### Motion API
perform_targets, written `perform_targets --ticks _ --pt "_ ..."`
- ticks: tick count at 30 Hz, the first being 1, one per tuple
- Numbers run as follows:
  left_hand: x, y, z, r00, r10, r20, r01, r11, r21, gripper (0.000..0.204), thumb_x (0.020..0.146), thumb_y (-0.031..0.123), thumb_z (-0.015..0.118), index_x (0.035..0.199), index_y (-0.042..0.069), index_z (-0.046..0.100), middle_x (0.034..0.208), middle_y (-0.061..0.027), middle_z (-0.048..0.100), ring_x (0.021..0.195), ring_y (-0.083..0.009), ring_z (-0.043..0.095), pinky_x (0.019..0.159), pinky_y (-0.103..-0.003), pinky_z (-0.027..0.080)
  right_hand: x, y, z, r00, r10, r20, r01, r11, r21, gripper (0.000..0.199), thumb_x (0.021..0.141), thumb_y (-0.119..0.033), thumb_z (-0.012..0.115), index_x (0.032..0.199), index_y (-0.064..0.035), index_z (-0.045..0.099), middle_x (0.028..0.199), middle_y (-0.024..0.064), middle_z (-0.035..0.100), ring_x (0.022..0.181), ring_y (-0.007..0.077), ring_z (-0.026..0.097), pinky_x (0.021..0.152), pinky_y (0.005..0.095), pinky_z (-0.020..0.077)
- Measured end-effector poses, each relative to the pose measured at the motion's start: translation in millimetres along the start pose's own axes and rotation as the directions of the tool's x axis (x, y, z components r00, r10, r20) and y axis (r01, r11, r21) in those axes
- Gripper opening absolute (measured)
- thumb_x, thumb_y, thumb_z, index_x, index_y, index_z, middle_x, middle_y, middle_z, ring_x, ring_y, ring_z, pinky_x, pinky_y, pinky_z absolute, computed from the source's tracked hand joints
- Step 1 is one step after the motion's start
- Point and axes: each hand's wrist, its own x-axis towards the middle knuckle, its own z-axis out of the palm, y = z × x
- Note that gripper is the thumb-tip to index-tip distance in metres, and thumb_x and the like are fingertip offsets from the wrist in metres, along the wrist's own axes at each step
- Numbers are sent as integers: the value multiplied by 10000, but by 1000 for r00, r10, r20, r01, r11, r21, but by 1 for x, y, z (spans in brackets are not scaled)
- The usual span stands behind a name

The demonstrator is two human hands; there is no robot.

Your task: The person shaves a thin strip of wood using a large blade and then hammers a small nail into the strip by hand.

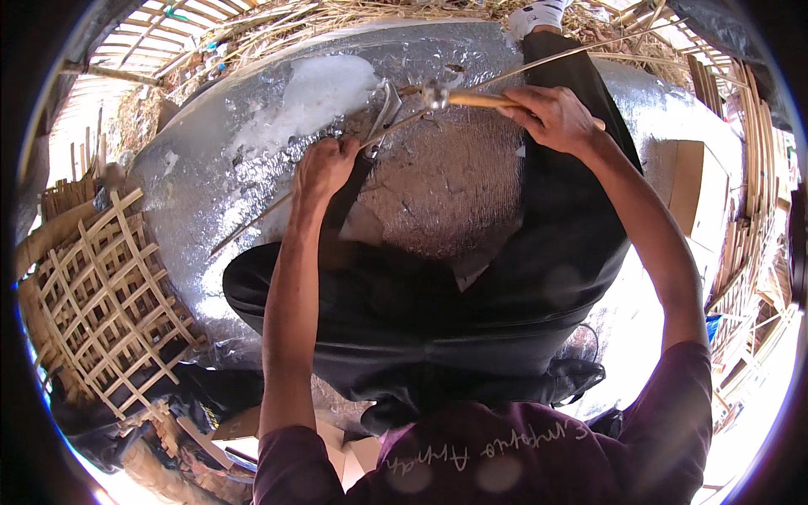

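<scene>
My right hand (555, 118) is closed round the wooden handle of a hammer (481, 99). The hammer's metal head (435, 97) is over a long thin stick (581, 57), close to it or touching; I cannot tell which. This stick slants from the lower left to the far right, across my raised right leg. My left hand (324, 172) is closed on it left of the hammer. Just beyond my left fingers is a shiny curved metal piece (387, 111), its kind unclear. Both hands are above a silvery foil-like sheet (446, 160).
A woven bamboo lattice panel (109, 307) lies at the left. At the right stands a cardboard box (697, 189). Loose straw (337, 18) lines the far edge, and bamboo slats (753, 168) form the right side. My dark-trousered legs (421, 311) spread across the sheet.
</scene>
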Motion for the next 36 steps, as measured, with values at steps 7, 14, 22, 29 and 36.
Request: perform_targets --ticks 7,14,22,29,36 --pt "-2 0 5 999 27 -18 -28 997 -75 471 867 434 481 802 9 673 821 -271 635 820 -449 631 755 -502 500 0 -5 6 1000 -5 11 4 996 88 274 910 -276 625 1097 -76 635 833 142 666 688 313 648 618 417 509" --pt "-1 -4 3 999 8 31 -7 998 -58 487 862 443 521 762 -13 660 801 -270 631 787 -442 637 723 -496 500 3 -10 -4 999 -15 -32 19 993 116 324 939 -367 569 1078 -85 649 801 125 665 670 303 655 603 410 523" --pt "14 -21 22 997 59 51 -57 998 -41 519 873 470 495 809 -13 675 845 -273 644 839 -438 642 757 -480 506 8 -7 0 996 46 81 -49 998 42 294 933 -324 592 1082 -77 646 740 116 650 650 302 652 574 393 509" --pt "11 -17 18 997 48 60 -46 999 -28 526 872 468 509 802 -27 673 849 -288 635 831 -442 641 744 -496 499 0 -6 7 999 -35 -9 36 997 73 290 949 -341 567 1051 -82 649 593 120 575 580 305 623 540 406 485" --pt "18 -29 27 994 102 42 -101 995 -27 540 869 469 501 767 -36 662 828 -298 624 828 -452 636 740 -499 496 4 -27 -7 989 117 -93 -90 963 254 241 964 -281 558 1030 -62 635 557 124 517 511 259 605 503 402 457"
